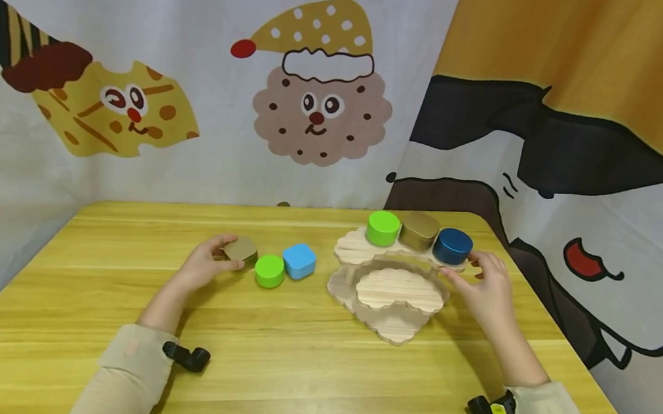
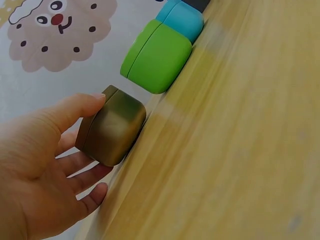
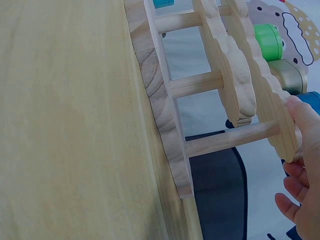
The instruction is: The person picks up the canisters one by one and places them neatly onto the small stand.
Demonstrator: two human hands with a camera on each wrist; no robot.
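Observation:
My left hand (image 1: 204, 264) grips a small bronze lidded tin (image 1: 241, 251) on the table, thumb on one side and fingers on the other. Beside that tin sit a green round tin (image 1: 269, 272) and a light blue square tin (image 1: 300, 261). At the right, a tiered wooden stand (image 3: 227, 75) has scalloped shelves joined by dowels. Its top shelf (image 1: 357, 247) bears a second green tin (image 1: 383, 228), another bronze tin (image 1: 419, 232) and a dark blue round tin (image 1: 453, 246). My right hand (image 1: 491, 292) pinches that shelf's right end, thumb above, next to the dark blue tin.
The light wood table (image 1: 270, 366) ends at the back against a curtain (image 1: 210, 176) with cartoon prints. A smaller middle shelf (image 1: 401, 291) and a wider base (image 1: 397, 331) belong to the stand. Each wrist wears a black camera (image 1: 191, 357).

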